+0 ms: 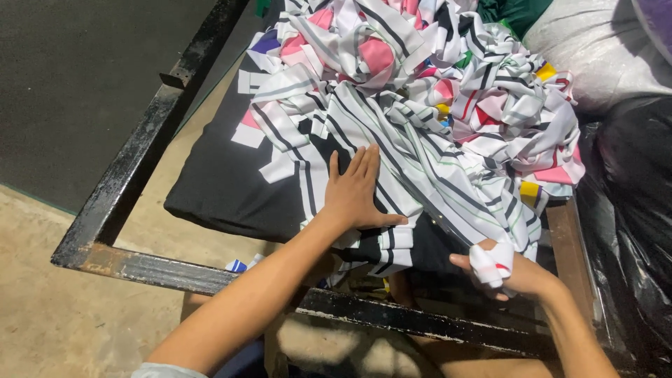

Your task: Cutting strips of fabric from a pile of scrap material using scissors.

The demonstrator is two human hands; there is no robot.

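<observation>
A black metal frame [133, 175], a white sack [595, 56] and a black plastic bag [633, 210]

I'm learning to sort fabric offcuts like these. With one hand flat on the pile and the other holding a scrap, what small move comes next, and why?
Probably draw the right hand back toward the body: it already pinches a small white scrap at the pile's near edge, while the left hand lies flat on the striped fabric pieces, pinning them.

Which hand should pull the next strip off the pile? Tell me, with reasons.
Probably the left hand: it lies flat and empty on the striped fabric strips. The right hand is closed around a bunched white strip.
</observation>
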